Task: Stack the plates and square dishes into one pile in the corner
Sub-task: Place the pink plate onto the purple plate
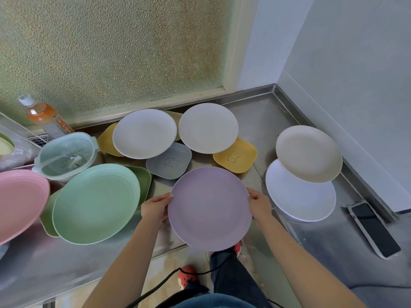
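I hold a purple round plate (pixel 209 207) above the counter's front edge, my left hand (pixel 155 207) gripping its left rim and my right hand (pixel 259 204) its right rim. On the right a beige plate (pixel 309 153) lies tilted over a white plate (pixel 298 196). At the back a pale lilac plate (pixel 144 133) and a white plate (pixel 208 127) rest on square dishes: a grey one (pixel 170 162), a yellow one (pixel 235 157), another yellow one (pixel 106 141). A green plate (pixel 95 203) lies over green square dishes (pixel 143 181), with a pink plate (pixel 20 201) at the far left.
The steel counter (pixel 258 112) meets the walls in a corner at the back right. A phone (pixel 373 228) lies by the right wall. A mint strainer bowl (pixel 66 156) and a drink bottle (pixel 44 116) stand at the left. A black cable runs across the floor below.
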The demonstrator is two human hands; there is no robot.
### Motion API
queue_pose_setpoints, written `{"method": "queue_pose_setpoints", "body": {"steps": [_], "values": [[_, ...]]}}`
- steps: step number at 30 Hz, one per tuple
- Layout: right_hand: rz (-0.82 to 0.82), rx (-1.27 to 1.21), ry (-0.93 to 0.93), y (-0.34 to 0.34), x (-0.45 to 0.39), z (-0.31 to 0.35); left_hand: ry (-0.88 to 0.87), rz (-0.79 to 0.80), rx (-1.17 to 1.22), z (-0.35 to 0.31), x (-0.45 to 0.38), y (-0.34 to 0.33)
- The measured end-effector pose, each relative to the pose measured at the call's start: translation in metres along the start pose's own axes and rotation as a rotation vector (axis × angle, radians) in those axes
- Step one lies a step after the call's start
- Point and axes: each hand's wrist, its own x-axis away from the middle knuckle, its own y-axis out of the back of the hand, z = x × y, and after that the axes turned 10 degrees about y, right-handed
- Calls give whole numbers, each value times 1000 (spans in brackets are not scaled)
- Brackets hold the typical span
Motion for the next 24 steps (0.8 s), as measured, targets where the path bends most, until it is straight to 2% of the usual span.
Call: {"method": "queue_pose_setpoints", "body": {"steps": [5, 7, 10, 12, 17, 24], "values": [[55, 3, 40, 16, -12, -5, -5, -29, -31, 0, 0, -12], [53, 54, 64, 22, -16, -12, -38, -96, -175, 0, 5, -16], [-55, 152, 153, 36, -16, -14, -167, -134, -553, 0, 14, -21], [-142, 194, 227, 50, -20, -15, -210, -157, -636, 0, 15, -24], [-231, 339, 331, 87, -41, -19, -154, -147, -530, -2, 18, -42], [-39, 862, 342, 123, -73, -25, -24, -101, -315, 6, 8, -64]]}}
